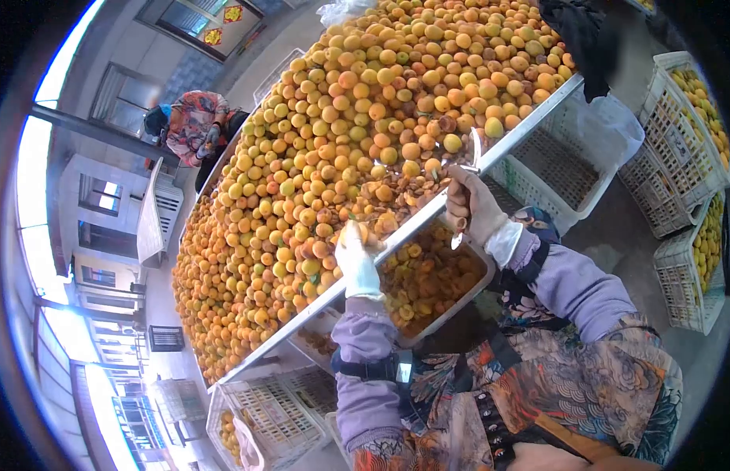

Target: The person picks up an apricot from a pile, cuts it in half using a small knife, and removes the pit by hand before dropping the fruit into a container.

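A large heap of apricots (pixel 318 149) lies on a metal-edged table (pixel 530 118). Over its near edge, my left hand (pixel 357 263) wears a white glove and has its fingers closed round an apricot (pixel 369 234), partly hidden by them. To the right, my right hand (pixel 473 206), also gloved, grips a metal hand tool (pixel 476 149) with a curved pale end that sticks up past the fist; a small metal tip shows below. Cut apricot pieces (pixel 404 192) lie between the hands. Below them, a tub (pixel 481 284) holds split apricot halves (pixel 420 279).
White plastic crates (pixel 663 169) with yellow fruit are stacked at the right. Another crate (pixel 565 177) stands under the table edge, and more crates (pixel 263 412) at lower left. A person (pixel 196 129) in a patterned top works across the heap. Dark cloth (pixel 581 43) hangs over the far corner.
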Tool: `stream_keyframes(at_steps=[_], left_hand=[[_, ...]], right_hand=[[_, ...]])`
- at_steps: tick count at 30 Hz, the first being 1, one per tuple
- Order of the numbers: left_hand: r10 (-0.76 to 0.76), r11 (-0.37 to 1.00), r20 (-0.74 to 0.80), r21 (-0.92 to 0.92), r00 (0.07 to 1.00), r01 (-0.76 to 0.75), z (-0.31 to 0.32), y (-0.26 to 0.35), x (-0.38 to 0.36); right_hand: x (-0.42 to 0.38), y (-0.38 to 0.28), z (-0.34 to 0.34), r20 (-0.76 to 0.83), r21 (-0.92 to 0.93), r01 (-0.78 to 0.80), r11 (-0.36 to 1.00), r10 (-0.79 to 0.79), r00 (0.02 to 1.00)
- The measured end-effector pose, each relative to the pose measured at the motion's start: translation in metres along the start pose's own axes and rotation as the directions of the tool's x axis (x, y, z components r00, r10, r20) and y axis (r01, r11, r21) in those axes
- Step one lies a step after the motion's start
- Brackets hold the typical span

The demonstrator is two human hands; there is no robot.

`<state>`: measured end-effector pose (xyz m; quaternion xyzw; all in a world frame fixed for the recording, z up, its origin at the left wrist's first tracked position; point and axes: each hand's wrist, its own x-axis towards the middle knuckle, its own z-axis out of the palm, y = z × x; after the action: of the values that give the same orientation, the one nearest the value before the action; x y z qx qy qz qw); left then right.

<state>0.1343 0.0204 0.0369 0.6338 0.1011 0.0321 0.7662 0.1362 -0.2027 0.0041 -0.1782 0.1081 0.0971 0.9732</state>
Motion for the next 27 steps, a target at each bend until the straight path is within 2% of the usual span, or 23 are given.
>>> stream_keyframes(at_steps=[3,4,5,6,8,9,10,11,12,14,16,18,19,20,22,23,24,26,27], left_hand=[[-0.13,0.982,-0.058,0.134,0.99,0.136,0.001,0.014,0.02],[-0.131,0.98,-0.065,0.139,0.989,0.139,0.004,0.018,0.023],[-0.128,0.978,-0.132,0.145,0.983,0.147,0.008,0.024,0.025],[-0.126,0.976,-0.196,0.151,0.972,0.157,0.01,0.027,0.028],[-0.049,0.949,-0.167,0.299,0.985,0.098,-0.021,0.009,0.052],[-0.006,0.949,-0.148,0.312,0.989,0.053,-0.02,0.01,0.048],[0.038,0.946,-0.129,0.323,0.991,0.006,-0.02,0.012,0.043],[0.123,0.897,-0.123,0.438,0.985,-0.057,-0.023,0.011,0.043],[0.119,0.895,-0.13,0.443,0.984,-0.049,-0.027,0.01,0.039],[0.139,0.882,-0.017,0.457,0.99,-0.116,-0.031,0.014,0.025],[0.115,0.764,0.111,0.625,0.987,-0.16,-0.021,0.023,-0.003],[0.223,0.398,0.268,0.853,0.937,-0.338,-0.02,0.017,-0.021],[0.233,0.25,0.308,0.898,0.923,-0.363,-0.02,0.018,-0.027],[0.231,0.25,0.306,0.899,0.924,-0.36,-0.02,0.016,-0.027],[0.267,0.377,0.219,0.872,0.938,-0.311,-0.019,0.014,-0.026],[0.316,0.306,0.274,0.877,0.909,-0.37,-0.015,0.014,-0.023],[0.316,0.31,0.273,0.876,0.909,-0.371,-0.011,0.013,-0.017],[0.407,0.118,0.442,0.843,0.799,-0.526,-0.003,0.009,0.001],[0.378,0.122,0.448,0.844,0.811,-0.523,-0.003,0.002,0.014]], right_hand=[[-0.001,-0.004,0.0,0.001,0.026,-0.015,1.0,0.015,1.0],[-0.002,-0.006,0.001,0.015,0.016,-0.007,1.0,0.006,1.0],[-0.002,-0.009,0.001,0.081,-0.041,-0.021,0.999,0.024,0.996],[-0.001,-0.01,0.001,0.077,-0.036,-0.023,0.999,0.026,0.997],[-0.003,-0.011,0.001,0.019,-0.121,-0.07,0.99,0.073,0.997],[-0.003,-0.011,-0.002,0.085,-0.177,-0.074,0.981,0.09,0.992],[-0.004,-0.01,-0.004,0.078,-0.171,-0.08,0.982,0.095,0.992],[-0.007,-0.01,0.002,0.05,-0.194,-0.072,0.978,0.083,0.995],[-0.008,-0.01,0.005,0.027,-0.218,-0.066,0.974,0.073,0.997],[-0.009,-0.01,0.004,0.069,-0.239,-0.09,0.967,0.11,0.992],[-0.016,-0.015,0.016,0.0,-0.323,-0.12,0.939,0.127,0.992],[-0.016,-0.013,0.013,0.0,-0.331,-0.15,0.932,0.159,0.987],[-0.016,-0.013,0.012,0.006,-0.341,-0.174,0.924,0.188,0.982],[-0.016,-0.012,0.012,0.005,-0.34,-0.177,0.924,0.19,0.982],[-0.016,-0.009,0.013,-0.028,-0.369,-0.176,0.913,0.178,0.984],[-0.015,-0.008,0.014,-0.029,-0.371,-0.175,0.912,0.177,0.984],[-0.015,-0.007,0.015,-0.024,-0.366,-0.174,0.914,0.177,0.984],[-0.015,-0.005,0.014,-0.021,-0.362,-0.171,0.916,0.176,0.984],[-0.014,-0.004,0.012,-0.028,-0.372,-0.193,0.908,0.197,0.98]])
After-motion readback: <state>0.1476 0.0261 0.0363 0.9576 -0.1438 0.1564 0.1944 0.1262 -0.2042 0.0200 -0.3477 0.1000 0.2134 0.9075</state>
